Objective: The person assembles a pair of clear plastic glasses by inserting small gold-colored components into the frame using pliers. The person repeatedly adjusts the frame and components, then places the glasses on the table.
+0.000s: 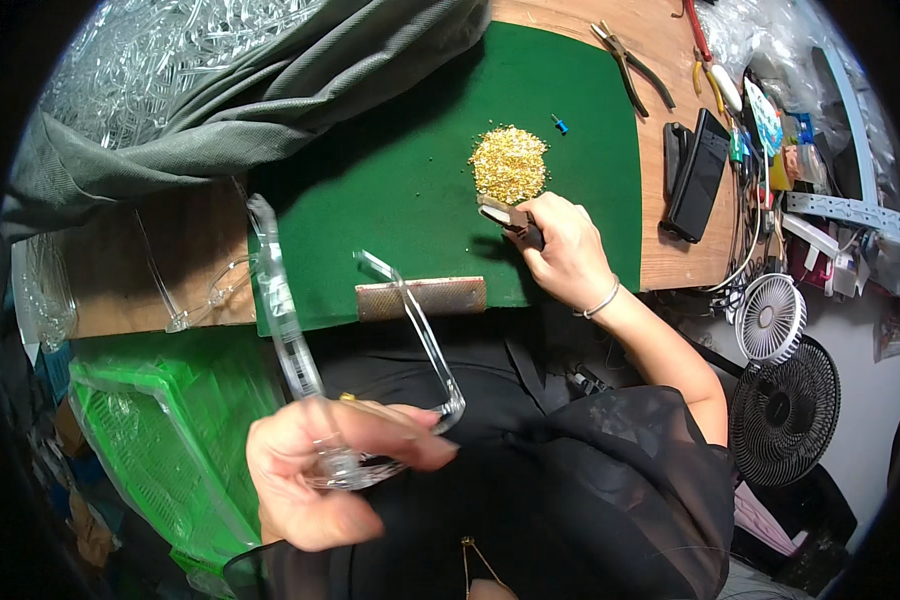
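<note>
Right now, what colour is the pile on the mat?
The pile is gold, in the head view.

The glasses frame point(290, 338) is clear and colourless, streaked with white glints. The hand tool point(520, 222) is dark brown with a pale silvery tip. The heap of tiny pieces point(510, 164) is gold, speckled with bright flecks, against a plain deep-green mat point(370, 215); the push pin point(561, 126) is blue. The cloth point(350, 95) is dark grey, the basket point(140, 440) bright green and latticed, the tabletop point(662, 262) tan with wood grain, the phone point(698, 178) black, the small fan point(770, 318) white.
</note>
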Tool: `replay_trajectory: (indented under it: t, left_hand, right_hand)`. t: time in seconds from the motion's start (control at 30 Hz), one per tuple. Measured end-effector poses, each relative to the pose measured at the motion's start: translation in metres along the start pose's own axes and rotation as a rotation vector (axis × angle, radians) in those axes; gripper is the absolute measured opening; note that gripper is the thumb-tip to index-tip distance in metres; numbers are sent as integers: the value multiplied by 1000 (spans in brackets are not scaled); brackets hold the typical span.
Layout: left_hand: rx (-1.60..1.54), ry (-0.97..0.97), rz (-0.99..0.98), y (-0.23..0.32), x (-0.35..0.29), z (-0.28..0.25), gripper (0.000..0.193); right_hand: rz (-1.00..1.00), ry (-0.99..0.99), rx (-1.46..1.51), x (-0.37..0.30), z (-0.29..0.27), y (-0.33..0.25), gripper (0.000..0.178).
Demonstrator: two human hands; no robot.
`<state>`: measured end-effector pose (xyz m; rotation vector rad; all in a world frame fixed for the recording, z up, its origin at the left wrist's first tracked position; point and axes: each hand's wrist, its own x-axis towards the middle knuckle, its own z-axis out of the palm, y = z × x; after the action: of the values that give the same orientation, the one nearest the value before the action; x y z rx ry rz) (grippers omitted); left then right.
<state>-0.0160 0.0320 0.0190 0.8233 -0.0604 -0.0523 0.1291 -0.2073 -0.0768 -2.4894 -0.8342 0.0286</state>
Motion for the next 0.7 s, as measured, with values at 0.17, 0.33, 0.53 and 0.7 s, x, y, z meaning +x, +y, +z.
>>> replay_trajectory:
  t: [0.17,0.33,0.53,0.7]
  left_hand:
    - [257,234,10,-10,5,17,28]
    - [883,49,53,-30,20,15,58]
    - [840,66,60,-43,24,11,74]
    - [827,124,67,-37,22,16,67]
  right_hand:
    - [85,-127,-70,9,5,-6,21]
    - [163,-141,188,8,-11,-10,19]
    - [79,-134,755,0,-60,-69,12]
    - [-430,-51,738,10,-54,-85,13]
